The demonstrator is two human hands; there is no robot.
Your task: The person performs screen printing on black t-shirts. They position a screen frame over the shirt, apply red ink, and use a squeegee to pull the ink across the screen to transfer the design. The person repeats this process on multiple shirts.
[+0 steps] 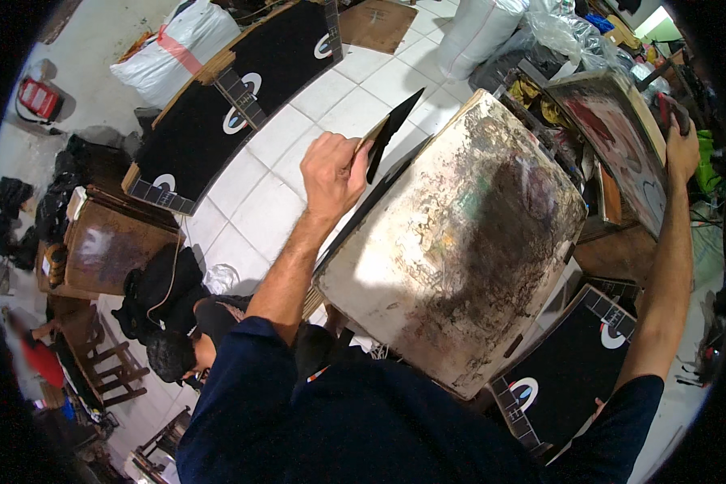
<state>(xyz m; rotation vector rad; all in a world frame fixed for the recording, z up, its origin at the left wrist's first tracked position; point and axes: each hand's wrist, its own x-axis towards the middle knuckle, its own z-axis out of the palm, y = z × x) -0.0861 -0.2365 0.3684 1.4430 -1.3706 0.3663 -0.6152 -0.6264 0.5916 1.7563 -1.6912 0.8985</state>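
My left hand (331,173) is closed on a thin board (394,125), black on one face and brown on the other, tilted up and seen nearly edge-on. Beside it is a work table (444,242) with a pale top, stained dark and blotchy. Out to the right, my right hand (682,149) is closed round a red-and-black handle (671,113) at the edge of a screen-printing frame (613,133). That frame stands raised and tilted beyond the table's right side, its mesh smeared red and grey. What the handle is fixed to cannot be made out.
Black panels printed with eyes (198,121) lie on the white tiles (254,169); another such panel (565,371) lies right of the table. A person (177,355) is low at my left. White sacks (480,36), brown boards (113,250) and a red toolbox-like case (40,98) stand around.
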